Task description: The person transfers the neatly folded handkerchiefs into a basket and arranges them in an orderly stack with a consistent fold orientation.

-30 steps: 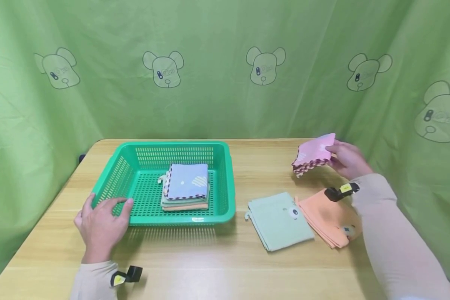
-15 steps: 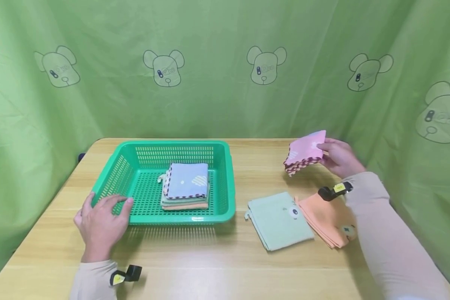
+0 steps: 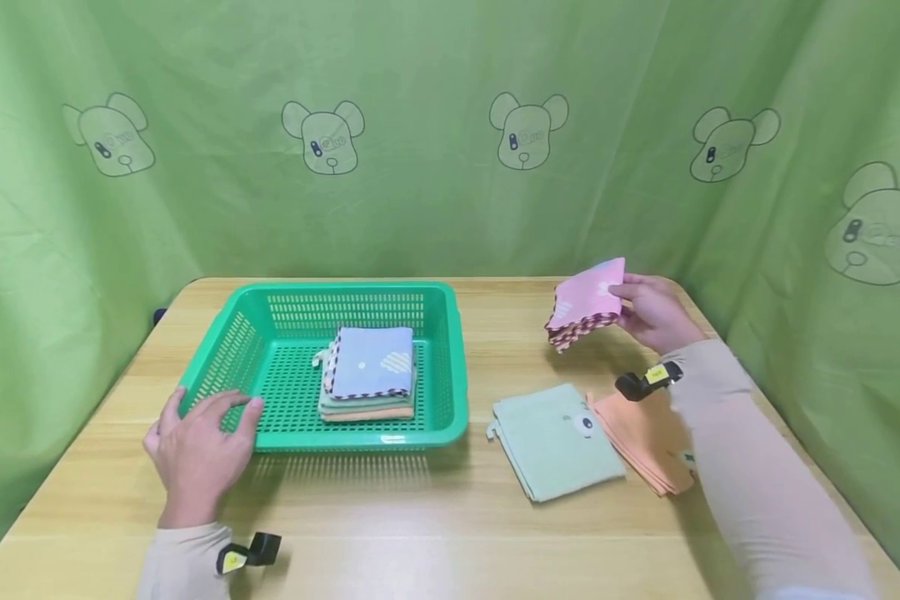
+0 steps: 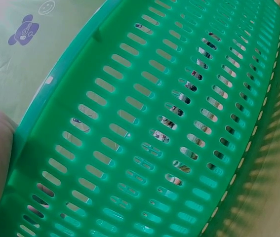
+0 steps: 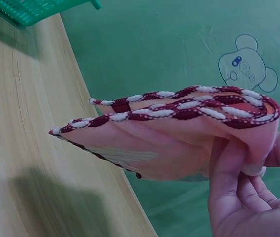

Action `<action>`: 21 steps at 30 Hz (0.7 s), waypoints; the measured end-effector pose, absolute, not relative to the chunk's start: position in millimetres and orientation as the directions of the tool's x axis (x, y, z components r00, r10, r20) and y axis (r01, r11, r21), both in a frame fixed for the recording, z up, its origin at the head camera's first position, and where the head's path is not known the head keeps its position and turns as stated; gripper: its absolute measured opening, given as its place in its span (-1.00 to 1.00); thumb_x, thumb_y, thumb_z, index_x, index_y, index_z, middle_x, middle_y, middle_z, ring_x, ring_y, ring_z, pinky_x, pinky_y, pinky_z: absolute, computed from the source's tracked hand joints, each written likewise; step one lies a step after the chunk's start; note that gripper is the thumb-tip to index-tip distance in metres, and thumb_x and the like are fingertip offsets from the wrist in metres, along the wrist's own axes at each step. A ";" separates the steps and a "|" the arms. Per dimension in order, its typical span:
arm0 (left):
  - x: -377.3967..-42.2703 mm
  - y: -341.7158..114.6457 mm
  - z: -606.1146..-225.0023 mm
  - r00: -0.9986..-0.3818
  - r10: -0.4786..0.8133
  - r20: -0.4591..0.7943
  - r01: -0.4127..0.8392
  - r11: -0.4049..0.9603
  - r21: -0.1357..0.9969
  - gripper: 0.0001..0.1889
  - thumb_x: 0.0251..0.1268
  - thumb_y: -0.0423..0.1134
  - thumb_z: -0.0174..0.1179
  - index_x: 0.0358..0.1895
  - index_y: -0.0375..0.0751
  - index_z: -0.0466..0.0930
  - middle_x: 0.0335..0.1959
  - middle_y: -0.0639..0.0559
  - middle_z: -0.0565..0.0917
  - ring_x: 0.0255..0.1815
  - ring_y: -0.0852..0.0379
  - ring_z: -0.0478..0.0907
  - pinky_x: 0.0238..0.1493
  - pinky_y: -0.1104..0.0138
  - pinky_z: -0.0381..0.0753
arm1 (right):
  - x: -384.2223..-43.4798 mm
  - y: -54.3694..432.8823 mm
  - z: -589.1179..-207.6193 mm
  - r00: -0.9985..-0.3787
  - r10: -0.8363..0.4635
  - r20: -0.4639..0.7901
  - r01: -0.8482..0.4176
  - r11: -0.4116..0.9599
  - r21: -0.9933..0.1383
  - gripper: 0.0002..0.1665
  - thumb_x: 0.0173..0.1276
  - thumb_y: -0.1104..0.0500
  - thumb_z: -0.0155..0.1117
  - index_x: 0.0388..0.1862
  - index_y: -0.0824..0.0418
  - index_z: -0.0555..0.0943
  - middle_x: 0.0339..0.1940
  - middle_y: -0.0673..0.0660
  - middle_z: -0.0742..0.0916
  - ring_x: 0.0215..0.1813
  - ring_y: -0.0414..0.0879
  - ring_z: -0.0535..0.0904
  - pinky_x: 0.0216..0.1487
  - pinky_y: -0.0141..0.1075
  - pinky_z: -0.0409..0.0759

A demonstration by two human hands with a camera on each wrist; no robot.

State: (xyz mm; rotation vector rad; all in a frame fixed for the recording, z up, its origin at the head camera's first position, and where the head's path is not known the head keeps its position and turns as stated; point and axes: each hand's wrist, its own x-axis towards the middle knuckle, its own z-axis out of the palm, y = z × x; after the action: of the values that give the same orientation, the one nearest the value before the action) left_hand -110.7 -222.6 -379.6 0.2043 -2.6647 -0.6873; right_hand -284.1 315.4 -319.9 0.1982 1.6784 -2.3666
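A folded pink cloth (image 3: 587, 296) with a dark red and white stitched edge is up off the table at the back right. My right hand (image 3: 656, 312) pinches its right end between thumb and fingers, and the layers show edge-on in the right wrist view, where the cloth (image 5: 179, 143) casts a shadow on the wood. At the left, my left hand (image 3: 202, 450) grips the front left corner of a green plastic basket (image 3: 345, 439). Inside the basket lies a stack of folded cloths, with a blue one (image 3: 375, 358) on top and green and orange layers beneath.
Right of the basket, a folded light green cloth (image 3: 551, 442) with an eye motif lies flat on the wooden table (image 3: 390, 533). An orange folded cloth (image 3: 641, 433) touches its right side, partly under my right forearm. Green curtains (image 3: 427, 208) with bear heads hang behind.
My right hand has carried the pink cloth leftward and slightly up, toward the basket. My left hand stays at the basket's corner, and the stack has not moved.
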 end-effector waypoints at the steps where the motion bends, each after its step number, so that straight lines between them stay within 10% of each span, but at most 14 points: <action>1: -110.6 -222.7 -379.7 -0.917 -0.230 0.326 -0.044 0.870 0.491 -0.53 0.43 0.14 -0.03 0.01 -0.18 0.62 0.17 -0.28 0.56 0.43 -0.44 -0.01 0.20 -0.36 -0.11 | -284.2 313.6 -319.4 -0.963 -0.114 -0.245 0.269 -0.313 -0.911 -0.70 0.44 0.41 0.08 0.09 0.29 0.33 -0.24 0.06 0.63 -0.26 -0.17 0.58 -0.26 -0.43 0.55; 21: -111.0 -224.0 -378.1 -0.920 -0.234 0.314 -0.071 0.888 0.454 -0.36 0.39 0.22 -0.04 0.40 -0.06 0.33 0.47 -0.28 0.18 0.40 -0.45 0.04 0.15 -0.35 0.02 | -286.4 286.7 -315.2 -0.959 -0.099 -0.267 0.283 -0.249 -0.926 -0.65 0.46 0.35 0.08 0.16 0.18 0.31 -0.02 0.06 0.50 -0.11 -0.16 0.50 -0.16 -0.44 0.54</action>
State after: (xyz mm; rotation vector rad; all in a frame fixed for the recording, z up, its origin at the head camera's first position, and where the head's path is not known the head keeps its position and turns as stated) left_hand -111.0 -224.0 -378.1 0.2255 -2.6917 -0.6282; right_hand -286.4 286.7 -315.2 0.2238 1.7539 -2.2959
